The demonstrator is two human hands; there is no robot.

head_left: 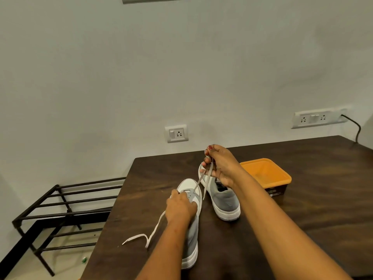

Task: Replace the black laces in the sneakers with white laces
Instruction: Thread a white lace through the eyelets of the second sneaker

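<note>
Up over the near sneaker [188, 184] on the dark surface [302, 219], my right hand [221, 168] pinches the white lace [198, 181] and draws it taut out of a front eyelet, while my left hand [181, 208] curls over the tongue and pins the shoe down (the loose tail lies off to my left). Best, I reckon, to pull straight along the lace's line, flat and untwisted, and even both ends before crossing over. No brand reads on either sneaker, and the label on the orange-lidded box [265, 172] beside the far sneaker [225, 201] is too small to make out.
</note>
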